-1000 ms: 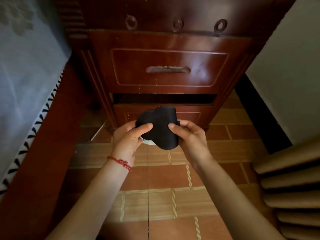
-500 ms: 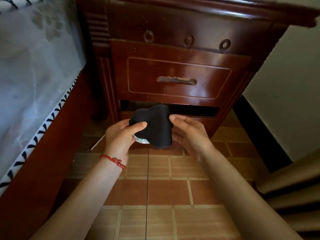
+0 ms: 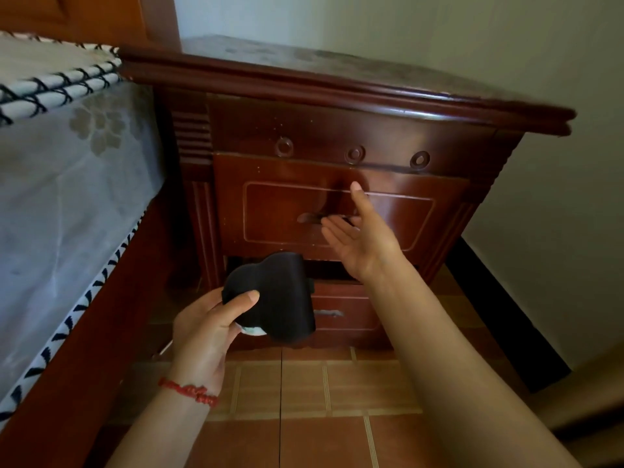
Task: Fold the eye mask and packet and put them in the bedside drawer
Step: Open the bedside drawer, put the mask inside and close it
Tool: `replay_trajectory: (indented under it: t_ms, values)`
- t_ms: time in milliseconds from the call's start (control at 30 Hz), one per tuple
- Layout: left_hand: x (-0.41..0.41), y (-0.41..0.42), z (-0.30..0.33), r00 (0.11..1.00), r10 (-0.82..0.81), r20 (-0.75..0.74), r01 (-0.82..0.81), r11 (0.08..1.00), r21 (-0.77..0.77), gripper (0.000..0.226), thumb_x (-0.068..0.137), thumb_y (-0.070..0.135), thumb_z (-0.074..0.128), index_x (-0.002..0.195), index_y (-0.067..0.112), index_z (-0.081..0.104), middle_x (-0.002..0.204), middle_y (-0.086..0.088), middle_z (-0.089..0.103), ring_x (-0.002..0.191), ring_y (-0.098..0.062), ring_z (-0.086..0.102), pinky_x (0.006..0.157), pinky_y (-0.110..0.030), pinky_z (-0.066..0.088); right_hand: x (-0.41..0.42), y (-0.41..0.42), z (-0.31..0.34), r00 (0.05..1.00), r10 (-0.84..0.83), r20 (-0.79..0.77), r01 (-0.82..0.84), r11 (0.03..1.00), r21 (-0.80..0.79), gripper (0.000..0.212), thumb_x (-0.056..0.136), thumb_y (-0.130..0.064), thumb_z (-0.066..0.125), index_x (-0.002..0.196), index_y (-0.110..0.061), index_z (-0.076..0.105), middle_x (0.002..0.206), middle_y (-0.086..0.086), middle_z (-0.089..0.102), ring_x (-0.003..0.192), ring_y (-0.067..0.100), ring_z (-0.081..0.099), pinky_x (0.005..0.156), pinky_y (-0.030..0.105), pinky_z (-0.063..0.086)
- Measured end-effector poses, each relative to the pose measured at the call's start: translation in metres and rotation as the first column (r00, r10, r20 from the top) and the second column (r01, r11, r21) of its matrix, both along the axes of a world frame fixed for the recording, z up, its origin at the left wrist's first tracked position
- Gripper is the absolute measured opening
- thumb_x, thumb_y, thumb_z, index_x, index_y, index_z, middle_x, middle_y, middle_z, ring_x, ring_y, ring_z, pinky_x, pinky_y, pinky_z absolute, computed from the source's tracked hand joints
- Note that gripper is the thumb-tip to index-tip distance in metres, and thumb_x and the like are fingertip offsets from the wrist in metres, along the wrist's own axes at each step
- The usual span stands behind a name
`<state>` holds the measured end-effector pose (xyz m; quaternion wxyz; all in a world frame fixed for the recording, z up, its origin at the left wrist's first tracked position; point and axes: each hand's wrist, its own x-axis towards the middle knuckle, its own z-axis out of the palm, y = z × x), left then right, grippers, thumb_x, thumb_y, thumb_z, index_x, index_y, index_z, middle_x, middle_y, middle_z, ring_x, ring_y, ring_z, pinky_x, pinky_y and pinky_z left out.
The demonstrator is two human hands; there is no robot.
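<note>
Two steps appear complete and two outstanding, judging by the present arrangement. Folding looks finished: the soft black fabric eye mask (image 3: 275, 297) is doubled over on itself into a compact bundle, and a sliver of the pale white packet (image 3: 251, 330) shows at its lower left edge, apparently tucked inside the fold; how neatly the packet itself is folded cannot be determined, since most of it is hidden. The person's left hand (image 3: 206, 327), wearing a red braided cord bracelet (image 3: 189, 393) at the wrist, has its grip clamped on the bundle, thumb across the front and fingers behind, holding it in the air in front of the lower part of the dark reddish-brown wooden bedside cabinet (image 3: 337, 96), beside the bed with its grey floral cover (image 3: 67, 170). The right hand (image 3: 359, 238) is empty, fingers apart and palm turned up, raised close to the recessed metal handle (image 3: 312, 217) of the glossy upper drawer (image 3: 337, 214); whether the fingertips touch the handle cannot be told. That drawer reads as fully closed. A dark gap shows below it, above the lower drawer (image 3: 341, 309). Remaining, in my assessment: pull the drawer open and deposit the bundle; closing it afterwards would be prudent.
</note>
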<state>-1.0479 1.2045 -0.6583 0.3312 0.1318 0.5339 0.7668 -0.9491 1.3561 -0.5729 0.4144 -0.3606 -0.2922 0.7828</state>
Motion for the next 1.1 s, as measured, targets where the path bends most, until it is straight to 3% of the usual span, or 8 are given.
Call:
replay_trajectory:
  t_ms: [100,233,567,733,1100]
  values:
    - [0.000,-0.001,0.002,1.000,-0.007,0.010,0.007,1.000,0.014,0.020,0.071,-0.002,0.066,0.081,0.016,0.068,0.078,0.002,0.074,0.084,-0.016,0.068,0.067,-0.028,0.050,-0.002,0.004,0.004,1.000,-0.010,0.009,0.010,0.999,-0.032,0.084,0.074,-0.041,0.073,0.135,-0.002,0.031,0.125,0.025,0.052,0.105,0.030,0.060,0.080,0.035,0.051]
    - [0.003,0.000,0.005,0.999,-0.036,0.006,0.036,0.999,0.018,0.026,0.064,0.005,0.070,0.088,0.015,0.068,0.084,0.001,0.074,0.083,-0.014,0.070,0.068,-0.026,0.050,-0.004,0.005,0.009,0.998,0.000,0.069,0.004,0.999,-0.048,0.090,0.068,-0.049,0.074,0.136,-0.008,0.031,0.124,0.022,0.052,0.102,0.031,0.060,0.072,0.036,0.052]
    - [-0.001,-0.002,0.013,1.000,0.010,0.010,-0.010,1.000,0.024,0.026,0.065,0.004,0.070,0.088,0.014,0.068,0.084,-0.001,0.074,0.083,-0.016,0.070,0.066,-0.027,0.052,-0.013,0.013,0.017,0.977,-0.017,0.212,0.029,0.998,-0.055,0.079,0.069,-0.052,0.073,0.127,-0.009,0.042,0.093,0.016,0.057,0.086,0.028,0.062,0.072,0.037,0.053]
    - [-0.003,-0.002,0.016,0.999,0.033,-0.006,-0.032,0.999,0.031,0.021,0.068,0.002,0.070,0.084,0.016,0.069,0.080,0.002,0.075,0.082,-0.016,0.071,0.063,-0.024,0.053,-0.013,0.017,0.022,0.977,-0.006,0.213,0.019,0.998,-0.058,0.080,0.070,-0.055,0.070,0.129,-0.009,0.041,0.101,0.019,0.058,0.090,0.030,0.062,0.078,0.039,0.052]
    - [-0.001,-0.009,0.028,0.998,0.067,0.018,-0.067,0.996,0.050,0.020,0.069,0.001,0.069,0.082,0.016,0.068,0.075,0.003,0.075,0.076,-0.012,0.071,0.056,-0.019,0.054,-0.007,0.011,0.016,0.958,0.012,0.286,-0.008,1.000,-0.016,0.074,0.068,-0.059,0.066,0.120,-0.009,0.046,0.095,0.018,0.062,0.081,0.027,0.067,0.074,0.034,0.055]
